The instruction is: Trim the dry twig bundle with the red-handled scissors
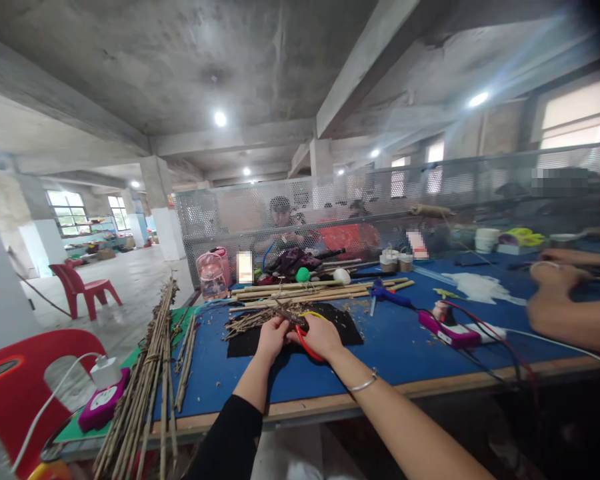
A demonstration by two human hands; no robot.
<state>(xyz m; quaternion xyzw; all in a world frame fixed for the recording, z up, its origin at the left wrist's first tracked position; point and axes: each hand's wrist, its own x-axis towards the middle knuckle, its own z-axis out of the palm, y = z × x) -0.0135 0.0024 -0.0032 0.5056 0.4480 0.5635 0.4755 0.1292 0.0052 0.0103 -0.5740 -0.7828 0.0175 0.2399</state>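
Observation:
In the middle of the head view, my right hand (321, 337) is closed around a pair of scissors (307, 348) with red and yellow handles. The blades point up and to the left, over a heap of short cut twigs (250, 321). Just left of the scissors, my left hand (274, 335) is pinched shut close to the blades; what lies between its fingertips is too small to make out. Beneath both hands, a black mat (347, 323) lies on the blue tabletop (210, 373), with bits of twig scattered on it.
A bundle of long dry stalks (153, 373) overhangs the table's left edge. Beyond the mat lie thicker sticks (325, 290). To the right are a blue glue gun (393, 295), a purple power strip (450, 331) with cables, and a co-worker's arms (570, 307). A mesh screen (220, 207) stands behind.

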